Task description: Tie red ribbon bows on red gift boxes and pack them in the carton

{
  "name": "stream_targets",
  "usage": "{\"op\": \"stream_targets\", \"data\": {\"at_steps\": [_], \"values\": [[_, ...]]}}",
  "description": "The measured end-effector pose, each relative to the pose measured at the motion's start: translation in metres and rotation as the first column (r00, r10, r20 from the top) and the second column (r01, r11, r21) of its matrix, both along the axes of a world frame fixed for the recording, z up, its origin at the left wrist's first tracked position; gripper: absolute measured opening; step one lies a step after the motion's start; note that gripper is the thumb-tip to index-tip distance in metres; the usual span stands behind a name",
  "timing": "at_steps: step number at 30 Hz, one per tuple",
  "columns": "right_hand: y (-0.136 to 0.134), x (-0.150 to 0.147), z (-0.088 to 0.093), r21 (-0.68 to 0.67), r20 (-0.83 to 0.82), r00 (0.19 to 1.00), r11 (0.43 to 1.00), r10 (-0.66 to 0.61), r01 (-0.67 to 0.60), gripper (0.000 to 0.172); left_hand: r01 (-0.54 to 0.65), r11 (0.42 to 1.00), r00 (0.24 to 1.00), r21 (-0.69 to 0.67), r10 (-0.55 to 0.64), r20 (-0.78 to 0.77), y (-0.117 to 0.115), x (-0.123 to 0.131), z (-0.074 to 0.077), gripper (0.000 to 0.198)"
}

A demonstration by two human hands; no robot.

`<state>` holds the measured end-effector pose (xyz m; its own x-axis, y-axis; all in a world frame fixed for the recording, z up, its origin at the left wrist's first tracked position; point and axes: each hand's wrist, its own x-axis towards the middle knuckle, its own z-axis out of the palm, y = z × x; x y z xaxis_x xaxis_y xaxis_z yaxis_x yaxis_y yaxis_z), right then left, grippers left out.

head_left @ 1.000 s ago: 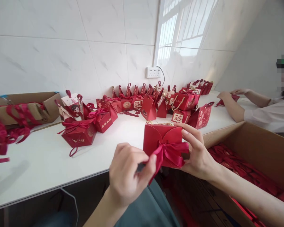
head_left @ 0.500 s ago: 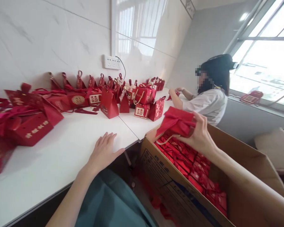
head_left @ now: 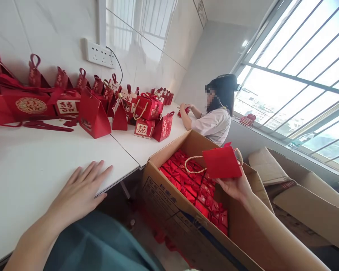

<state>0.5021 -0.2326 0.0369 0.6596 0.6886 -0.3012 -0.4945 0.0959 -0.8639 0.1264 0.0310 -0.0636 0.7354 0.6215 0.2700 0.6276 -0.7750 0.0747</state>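
Observation:
In my right hand (head_left: 237, 185) is a small red gift box (head_left: 222, 162) with twisted cream rope handles, held up over a big cardboard carton (head_left: 169, 207). My fingers support it from beneath and behind; a plain red face is turned toward me. Inside the carton lie rows of red gift boxes (head_left: 192, 180) with ribbons. My left hand (head_left: 80, 188) rests flat on the white table (head_left: 19, 184) near its edge, fingers spread, holding nothing.
Red gift boxes (head_left: 94, 114) of several shapes line the table along the tiled wall. A power strip (head_left: 99, 53) is on that wall. A co-worker (head_left: 214, 116) sits at the table's far end, handling a small red item. Another open carton (head_left: 307, 195) stands at right.
My right hand has turned the gift box, so a plain face shows instead of the ribbon bow. The view has swung to the right. My left hand still lies on the table.

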Motion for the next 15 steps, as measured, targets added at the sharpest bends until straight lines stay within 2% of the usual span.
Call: {"op": "stream_targets", "data": {"at_steps": [2, 4, 5, 7, 8, 9, 10, 12, 13, 15], "values": [[-0.009, 0.011, -0.007, -0.057, 0.179, 0.984, 0.998, -0.016, 0.026, 0.040, -0.007, 1.000, 1.000, 0.015, 0.007, -0.011, -0.003, 0.000, 0.005, 0.056], [-0.019, 0.028, -0.015, -0.146, 0.466, 0.885, 0.987, 0.005, 0.071, 0.058, -0.014, 1.000, 1.000, 0.020, 0.015, -0.020, -0.005, 0.001, 0.009, 0.054], [-0.025, 0.037, -0.019, -0.203, 0.620, 0.784, 0.973, 0.039, 0.112, 0.068, -0.017, 1.000, 1.000, 0.019, 0.017, -0.022, -0.006, 0.001, 0.010, 0.054], [-0.037, 0.057, -0.028, -0.328, 0.848, 0.503, 0.911, 0.166, 0.251, 0.085, -0.019, 1.000, 1.000, 0.015, 0.019, -0.025, -0.007, 0.002, 0.011, 0.055], [-0.043, 0.067, -0.032, -0.393, 0.892, 0.363, 0.858, 0.268, 0.332, 0.090, -0.020, 1.000, 1.000, 0.015, 0.020, -0.023, -0.006, 0.002, 0.010, 0.056], [-0.048, 0.077, -0.037, -0.454, 0.889, 0.257, 0.794, 0.378, 0.404, 0.093, -0.019, 1.000, 1.000, 0.015, 0.020, -0.020, -0.006, 0.003, 0.009, 0.057], [-0.054, 0.086, -0.042, -0.509, 0.857, 0.190, 0.731, 0.478, 0.455, 0.093, -0.017, 1.000, 1.000, 0.015, 0.018, -0.017, -0.005, 0.003, 0.008, 0.057], [-0.065, 0.101, -0.051, -0.584, 0.784, 0.148, 0.636, 0.603, 0.504, 0.091, -0.014, 1.000, 1.000, 0.016, 0.014, -0.016, -0.004, 0.003, 0.006, 0.057], [-0.070, 0.107, -0.056, -0.604, 0.763, 0.149, 0.611, 0.629, 0.512, 0.089, -0.015, 1.000, 1.000, 0.016, 0.015, -0.017, -0.003, 0.002, 0.006, 0.057], [-0.081, 0.116, -0.066, -0.603, 0.760, 0.150, 0.600, 0.633, 0.525, 0.085, -0.018, 1.000, 1.000, 0.018, 0.018, -0.022, -0.003, 0.002, 0.005, 0.058]]}}
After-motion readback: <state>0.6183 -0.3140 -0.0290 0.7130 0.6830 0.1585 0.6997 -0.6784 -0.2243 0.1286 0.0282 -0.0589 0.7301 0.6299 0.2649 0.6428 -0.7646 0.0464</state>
